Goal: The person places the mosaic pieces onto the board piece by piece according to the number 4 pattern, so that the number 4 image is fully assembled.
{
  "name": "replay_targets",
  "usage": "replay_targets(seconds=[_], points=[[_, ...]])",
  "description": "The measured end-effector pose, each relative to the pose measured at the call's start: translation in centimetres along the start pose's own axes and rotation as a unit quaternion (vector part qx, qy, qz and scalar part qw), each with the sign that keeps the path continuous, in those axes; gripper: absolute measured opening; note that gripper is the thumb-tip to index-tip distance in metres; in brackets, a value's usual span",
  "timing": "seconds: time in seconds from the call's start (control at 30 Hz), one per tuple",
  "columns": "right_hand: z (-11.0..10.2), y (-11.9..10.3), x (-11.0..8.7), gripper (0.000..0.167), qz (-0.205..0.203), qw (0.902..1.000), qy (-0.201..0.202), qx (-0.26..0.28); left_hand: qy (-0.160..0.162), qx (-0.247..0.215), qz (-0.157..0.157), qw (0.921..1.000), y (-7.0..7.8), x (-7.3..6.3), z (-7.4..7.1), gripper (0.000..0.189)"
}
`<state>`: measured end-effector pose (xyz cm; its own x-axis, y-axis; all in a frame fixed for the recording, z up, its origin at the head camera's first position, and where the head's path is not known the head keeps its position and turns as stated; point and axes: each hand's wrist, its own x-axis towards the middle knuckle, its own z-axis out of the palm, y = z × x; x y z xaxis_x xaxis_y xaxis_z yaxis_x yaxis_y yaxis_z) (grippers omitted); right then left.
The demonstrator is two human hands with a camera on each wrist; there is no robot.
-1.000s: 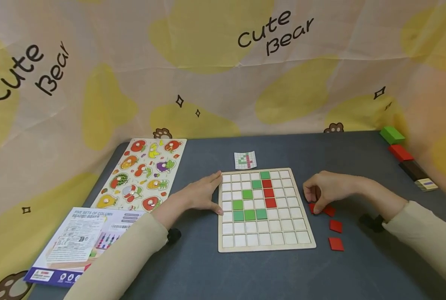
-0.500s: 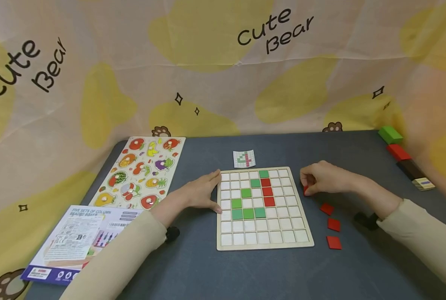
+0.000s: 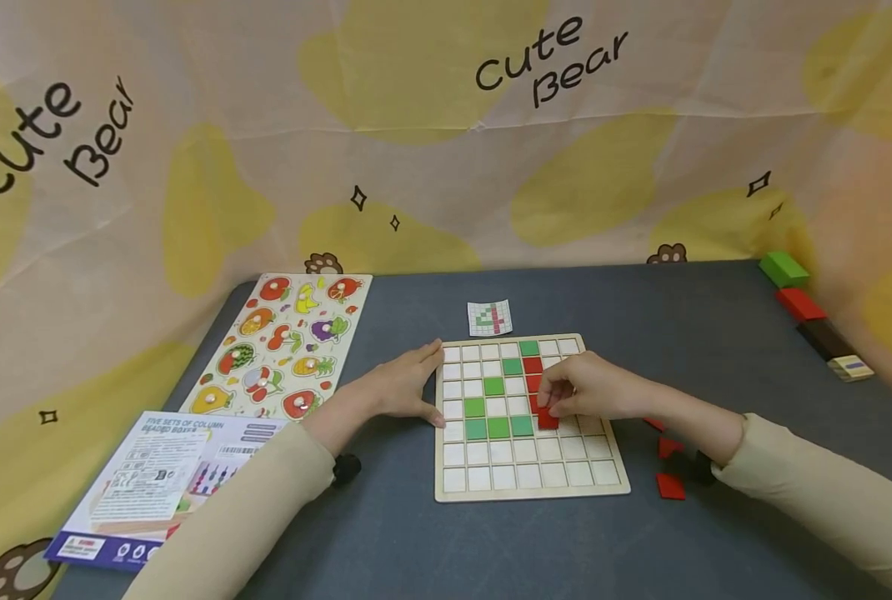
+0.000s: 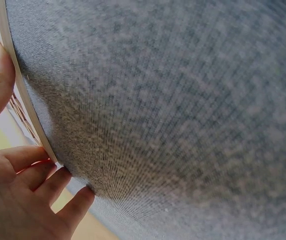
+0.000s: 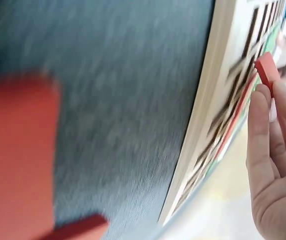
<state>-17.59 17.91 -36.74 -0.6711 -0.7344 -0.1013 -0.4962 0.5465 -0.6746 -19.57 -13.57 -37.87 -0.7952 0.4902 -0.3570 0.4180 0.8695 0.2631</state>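
Note:
My right hand (image 3: 592, 385) pinches a red square tile (image 3: 548, 419) between thumb and fingertips over the gridded wooden board (image 3: 533, 494). That tile is just below a column of red tiles, which my fingers partly cover. In the right wrist view the pinched tile (image 5: 266, 70) tilts over the grid, beyond the board's edge (image 5: 198, 115). My left hand (image 3: 401, 385) rests at the board's left side, thumb and relaxed fingers against the edge. Green tiles (image 3: 498, 427) form a diagonal and a short row on the board.
Loose red tiles (image 3: 670, 487) lie right of the board, some partly hidden by my right forearm. A small pattern card (image 3: 489, 318) lies behind it. Leftward are a fruit puzzle board (image 3: 362, 288) and a printed box (image 3: 146, 483). Green (image 3: 784, 268), red (image 3: 800, 303) and black blocks (image 3: 824, 340) line the right.
My right hand has picked up a red tile from the loose ones and carried it left over the board. My left hand has stayed at the board's edge.

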Motion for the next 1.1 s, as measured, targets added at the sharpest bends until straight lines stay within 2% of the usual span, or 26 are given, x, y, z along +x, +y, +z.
replay_targets(seconds=[0.17,0.43,0.63,0.9,1.1], points=[[0.8,-0.3,0.4,0.008,-0.002,0.9995,0.009,-0.029,0.000,-0.002,0.003,1.0000,0.1,0.0,0.0,0.114],[1.2,-0.6,0.0,0.019,0.009,0.9926,0.058,-0.106,-0.003,-0.004,0.003,1.0000,0.1,0.0,-0.2,0.114],[-0.5,0.7,-2.0,0.010,0.032,0.9931,0.061,-0.095,-0.005,0.003,0.003,1.0000,0.1,0.0,-0.1,0.115],[-4.1,4.2,-6.2,0.013,0.047,0.9976,0.030,-0.041,-0.004,0.007,-0.001,1.0000,0.0,0.0,-0.2,0.115],[-5.2,6.0,-8.4,0.021,0.061,0.9975,-0.034,-0.012,-0.005,0.002,-0.001,1.0000,0.0,0.0,-0.1,0.115]])
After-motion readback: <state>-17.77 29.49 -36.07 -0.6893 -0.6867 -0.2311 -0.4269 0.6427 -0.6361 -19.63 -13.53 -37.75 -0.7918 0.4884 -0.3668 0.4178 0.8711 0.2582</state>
